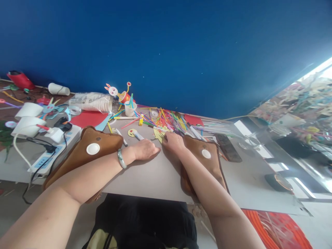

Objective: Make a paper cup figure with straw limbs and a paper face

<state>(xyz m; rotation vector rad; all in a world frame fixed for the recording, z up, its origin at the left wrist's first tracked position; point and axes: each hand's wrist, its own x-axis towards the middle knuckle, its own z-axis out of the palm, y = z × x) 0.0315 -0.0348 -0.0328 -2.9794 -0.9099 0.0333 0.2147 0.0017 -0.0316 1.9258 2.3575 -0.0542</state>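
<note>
The right hand (174,141) is curled, fingers bent down at the yellow paper cutout (157,134); whether it pinches anything is hidden. The left hand (145,149) is loosely closed, thumb out, contents unseen. The cutout lies toward the back edge of the counter (145,180), before coloured sticks (169,120); probably light, flimsy and easily creased, best pinched gently by its rim.

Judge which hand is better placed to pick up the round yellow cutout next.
Left, probably: the left hand is nearer the round cutout; the right hand lies farther right, near the yellow paper.
</note>
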